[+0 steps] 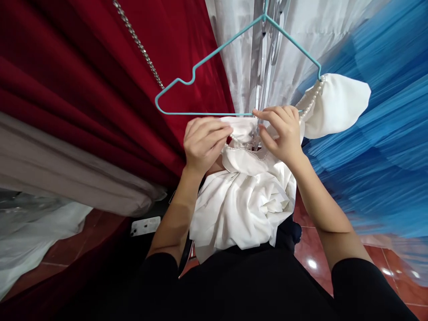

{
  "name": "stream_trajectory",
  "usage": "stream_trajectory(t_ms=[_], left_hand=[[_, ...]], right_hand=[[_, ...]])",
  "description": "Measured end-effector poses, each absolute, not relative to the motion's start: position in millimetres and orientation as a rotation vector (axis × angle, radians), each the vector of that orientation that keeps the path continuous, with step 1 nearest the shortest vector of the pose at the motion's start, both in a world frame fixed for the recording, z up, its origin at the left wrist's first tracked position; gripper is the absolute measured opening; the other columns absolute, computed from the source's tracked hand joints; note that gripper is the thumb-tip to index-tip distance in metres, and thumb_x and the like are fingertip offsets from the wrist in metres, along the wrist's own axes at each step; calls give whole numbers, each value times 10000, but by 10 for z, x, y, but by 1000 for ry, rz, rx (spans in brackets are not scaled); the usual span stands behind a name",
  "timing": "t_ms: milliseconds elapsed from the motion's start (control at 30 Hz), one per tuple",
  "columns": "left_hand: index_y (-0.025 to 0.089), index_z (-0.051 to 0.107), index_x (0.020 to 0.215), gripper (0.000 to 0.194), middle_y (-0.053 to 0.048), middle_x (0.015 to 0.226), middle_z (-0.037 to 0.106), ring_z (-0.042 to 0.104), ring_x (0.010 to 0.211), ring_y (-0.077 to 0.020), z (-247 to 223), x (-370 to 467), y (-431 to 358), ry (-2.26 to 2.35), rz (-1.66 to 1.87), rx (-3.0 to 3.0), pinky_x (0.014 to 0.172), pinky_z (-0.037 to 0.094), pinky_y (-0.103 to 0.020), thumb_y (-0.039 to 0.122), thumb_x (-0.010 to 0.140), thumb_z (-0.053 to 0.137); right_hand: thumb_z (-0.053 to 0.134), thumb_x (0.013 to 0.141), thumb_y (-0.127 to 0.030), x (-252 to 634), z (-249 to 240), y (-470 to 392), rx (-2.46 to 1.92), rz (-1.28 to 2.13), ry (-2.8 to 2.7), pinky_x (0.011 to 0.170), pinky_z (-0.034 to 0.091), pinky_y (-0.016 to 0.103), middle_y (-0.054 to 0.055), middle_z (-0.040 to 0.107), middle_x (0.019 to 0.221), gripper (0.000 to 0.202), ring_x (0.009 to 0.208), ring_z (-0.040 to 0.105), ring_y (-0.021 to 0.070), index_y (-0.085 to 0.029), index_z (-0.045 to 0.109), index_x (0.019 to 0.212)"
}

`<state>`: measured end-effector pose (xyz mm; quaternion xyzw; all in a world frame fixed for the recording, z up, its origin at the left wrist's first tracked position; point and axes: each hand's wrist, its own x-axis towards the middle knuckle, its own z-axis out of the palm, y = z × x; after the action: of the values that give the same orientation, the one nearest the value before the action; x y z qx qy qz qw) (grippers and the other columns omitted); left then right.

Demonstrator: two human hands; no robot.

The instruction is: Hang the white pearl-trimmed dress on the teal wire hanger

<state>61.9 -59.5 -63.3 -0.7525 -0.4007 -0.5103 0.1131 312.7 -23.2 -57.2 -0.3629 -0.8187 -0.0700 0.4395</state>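
A white dress [230,209] with pearl-bead trim lies bunched in front of me. Its upper part reaches up to a light blue clothes hanger [207,114]. My left hand [205,145] is closed, pinching the dress's white edge by the beads, just below the hanger's bottom bar. On the other side, my right hand [282,131] has its fingers bent over that bar, the index fingertip touching it; the thumb sits lower, beside white cloth. A pearl strap [312,104] loops over the hanger's right end, beside a white sleeve-like piece [344,104].
Red cloth [160,40] hangs at left, with a metal chain [138,42] in front. Blue tulle [377,169] fills the right side. White drapes [307,35] and a metal pole [259,58] stand behind the hanger. A white phone [145,226] lies at lower left.
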Motion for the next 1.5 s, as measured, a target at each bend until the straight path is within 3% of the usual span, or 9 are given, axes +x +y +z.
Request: stream_trajectory(t_ms=[100,367,467,667,833,1133,1300,1367,1500], left_hand=[[320,783,1048,156,-16,1176,800,726,1172,-278,-442,865,-528,-1311,-1443,-2275,1143,482,-527,258,1056,641],[246,743,1063,130,-21,1095,807,717,1015,-244,-458,959,-409,-1369,-1509,-2309,1065,491,-455,191,1030,630],[252,743,1026,133,-9,1080,806,715,997,-242,-440,932,-442,-1366,-1476,-2334,1062,485,-461,183,1030,630],[263,737,1017,130,-7,1027,798,698,959,-249,-400,839,-456,-1396,-1397,-2300,1012,482,-470,188,1017,630],[261,740,1027,128,-7,1029,801,699,949,-248,-347,811,-503,-1371,-1368,-2358,989,484,-469,196,1013,631],[248,720,1031,135,-19,1038,783,694,984,-251,-358,905,-495,-1420,-1404,-2416,1081,479,-493,156,1018,622],[238,719,1042,139,-17,1057,790,700,996,-238,-370,970,-474,-1437,-1418,-2425,1071,489,-472,140,1011,625],[236,728,1031,144,-9,1036,792,701,955,-228,-362,989,-490,-1410,-1452,-2432,1034,491,-451,127,1004,637],[233,741,1027,164,4,1020,792,699,922,-212,-359,989,-530,-1347,-1518,-2422,989,478,-419,105,1000,643]], right_hand=[[502,1059,-334,3177,-543,-277,-905,-177,-2064,1131,473,578,35,729,1212,364,1104,670,273,-358,677,1377],[655,1016,-401,3598,-210,-183,-770,-384,-1633,1218,474,598,83,744,1268,276,1266,686,288,-309,738,1262],[812,899,-396,3828,-139,51,-809,-420,-1503,1046,575,525,107,787,1134,310,1115,730,281,-261,777,1177],[707,858,-131,4022,-102,252,-1052,-232,-1651,848,582,428,33,812,958,246,857,733,215,-282,757,1045],[706,694,5,4105,154,276,-1104,-349,-1533,598,401,303,-63,607,654,285,573,510,105,-240,730,836],[769,565,-59,4713,-228,300,-1536,-244,-1312,600,375,379,-36,616,534,252,521,468,134,-281,665,625],[770,760,-310,4659,-507,-178,-1052,-175,-1924,530,399,351,20,763,700,15,564,607,150,-312,767,775],[755,836,-313,4459,-446,-310,-845,-305,-2056,507,402,324,16,800,809,101,609,655,148,-319,807,923],[711,941,-300,3978,-242,-331,-747,-443,-2077,769,574,397,35,803,1086,224,914,742,210,-331,798,1146]])
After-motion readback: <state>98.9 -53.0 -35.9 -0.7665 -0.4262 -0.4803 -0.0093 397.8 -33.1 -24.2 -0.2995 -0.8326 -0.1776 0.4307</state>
